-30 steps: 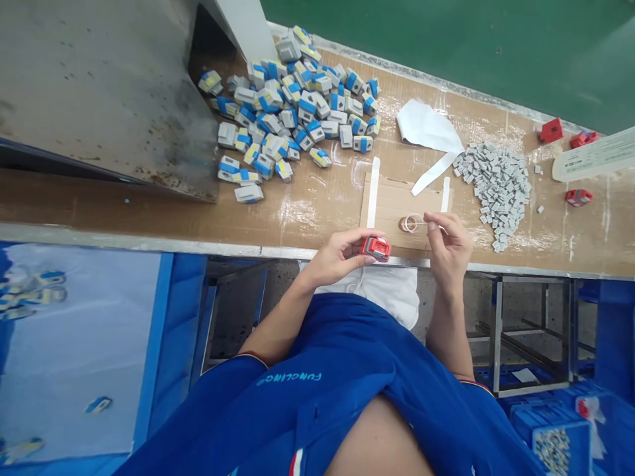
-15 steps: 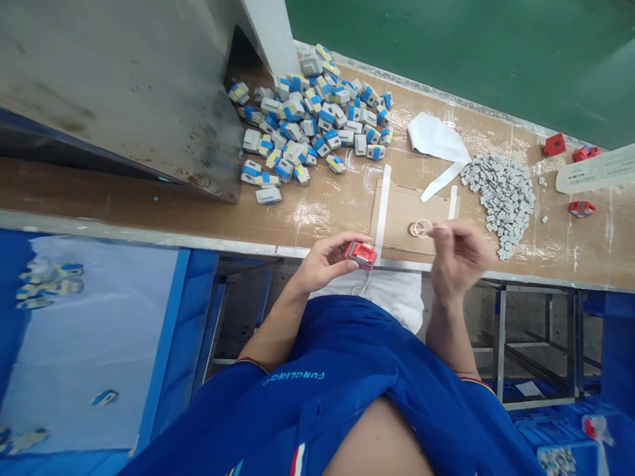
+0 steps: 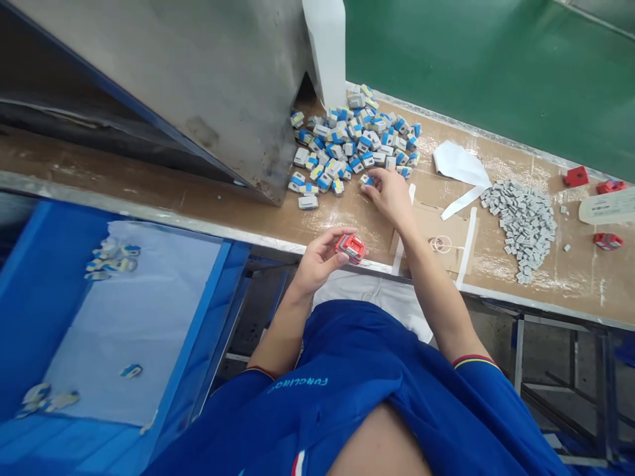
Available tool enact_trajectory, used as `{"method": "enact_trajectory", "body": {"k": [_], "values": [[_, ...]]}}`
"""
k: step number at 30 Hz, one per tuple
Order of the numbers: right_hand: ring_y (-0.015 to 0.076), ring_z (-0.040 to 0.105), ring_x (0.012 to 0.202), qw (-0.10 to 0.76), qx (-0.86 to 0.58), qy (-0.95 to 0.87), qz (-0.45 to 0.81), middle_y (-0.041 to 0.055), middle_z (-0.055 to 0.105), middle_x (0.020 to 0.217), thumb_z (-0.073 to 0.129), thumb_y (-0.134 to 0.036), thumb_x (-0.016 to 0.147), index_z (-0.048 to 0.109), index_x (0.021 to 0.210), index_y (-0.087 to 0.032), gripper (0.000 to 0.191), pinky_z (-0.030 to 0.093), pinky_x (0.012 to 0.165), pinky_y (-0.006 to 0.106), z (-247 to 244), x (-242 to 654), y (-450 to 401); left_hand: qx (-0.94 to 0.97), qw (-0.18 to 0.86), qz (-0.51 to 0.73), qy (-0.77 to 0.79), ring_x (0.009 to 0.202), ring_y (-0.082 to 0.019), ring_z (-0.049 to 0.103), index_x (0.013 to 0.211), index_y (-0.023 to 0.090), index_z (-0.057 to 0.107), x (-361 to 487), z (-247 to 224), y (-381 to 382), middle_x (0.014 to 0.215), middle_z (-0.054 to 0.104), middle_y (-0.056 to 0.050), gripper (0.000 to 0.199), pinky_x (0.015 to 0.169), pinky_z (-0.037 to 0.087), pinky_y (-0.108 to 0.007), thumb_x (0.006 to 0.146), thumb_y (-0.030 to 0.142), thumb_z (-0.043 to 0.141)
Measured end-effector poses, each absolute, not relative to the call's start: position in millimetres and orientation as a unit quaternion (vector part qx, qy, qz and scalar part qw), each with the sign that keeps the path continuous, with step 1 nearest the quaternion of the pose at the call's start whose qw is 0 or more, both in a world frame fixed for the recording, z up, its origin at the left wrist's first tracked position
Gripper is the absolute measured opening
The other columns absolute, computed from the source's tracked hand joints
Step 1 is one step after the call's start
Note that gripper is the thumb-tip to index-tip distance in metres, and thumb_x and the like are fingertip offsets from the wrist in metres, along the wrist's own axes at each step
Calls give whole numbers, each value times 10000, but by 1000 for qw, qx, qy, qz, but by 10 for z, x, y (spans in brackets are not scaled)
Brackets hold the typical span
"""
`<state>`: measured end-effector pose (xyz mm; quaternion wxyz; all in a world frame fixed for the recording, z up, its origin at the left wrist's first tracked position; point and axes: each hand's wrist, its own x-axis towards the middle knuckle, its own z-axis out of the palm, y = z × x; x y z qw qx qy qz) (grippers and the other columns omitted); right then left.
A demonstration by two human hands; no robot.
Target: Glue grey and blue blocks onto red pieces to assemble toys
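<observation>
My left hand (image 3: 320, 264) is closed on a small red-and-grey plastic part (image 3: 351, 247) above the table's front edge. The part's recessed face is turned up. Farther forward, my right hand (image 3: 391, 198) reaches to the near edge of a heap of grey, blue and yellow plastic blocks (image 3: 347, 149). Thumb and fingers pinch one block (image 3: 366, 180) of that kind, partly covered by the fingertips. To the right of my right forearm lies a cardboard sheet (image 3: 421, 221) taped with white strips, with a pale ring (image 3: 440, 244) on it.
A heap of small grey pieces (image 3: 520, 221) lies at the right, with a white sheet (image 3: 459, 163) beside it. Several red parts (image 3: 608, 241) and a translucent bottle-like object (image 3: 608, 206) are farther right. A metal housing (image 3: 223, 86) stands left. A blue bin (image 3: 198, 317) is below.
My right hand has swung from the cardboard's right side leftward to the block heap and pinches a block. My left hand still holds the red-and-grey part. The view has shifted.
</observation>
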<state>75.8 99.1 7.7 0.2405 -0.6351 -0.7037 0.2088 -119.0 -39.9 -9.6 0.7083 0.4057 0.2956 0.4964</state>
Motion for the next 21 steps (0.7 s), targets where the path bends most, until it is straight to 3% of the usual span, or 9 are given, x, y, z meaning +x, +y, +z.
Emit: {"method": "enact_trajectory", "body": {"k": [3,10,12,15,21], "values": [[259,694,948,265,-608,-708,240,96,733,1067,774,-192,904,795,1174,-181,271,585,975,447,127,825,851,406,695,505,310,947,-240,869,1262,188,770,-1167,-81,-349,1058,853,-100,583,840,696,-286,816,511,963],[180,699,948,459,-474,-639,394,37,747,1062,742,-504,1019,794,1256,-267,339,607,867,348,645,1040,32,438,648,541,309,1015,-224,834,1272,199,811,-1037,-4,-206,1134,851,-106,600,915,682,-301,809,551,955],[176,718,962,481,-470,-619,406,39,768,1104,784,-502,998,773,1315,-287,383,624,873,344,775,1060,-211,457,640,544,293,1047,-228,837,1270,210,819,-985,45,-179,1163,860,-112,563,948,670,-301,834,548,936],[172,747,929,500,-490,-607,376,33,797,1079,842,-465,960,773,1254,-283,352,648,848,333,846,1062,-437,482,631,539,283,1057,-228,836,1239,216,835,-907,133,-157,1171,863,-108,516,951,661,-292,839,526,936],[188,757,868,469,-526,-643,299,28,799,971,823,-430,975,774,1167,-258,262,659,813,359,861,1130,-569,503,624,511,312,1028,-219,807,1216,189,833,-792,275,-180,1142,841,-103,561,928,650,-286,791,530,968]]}}
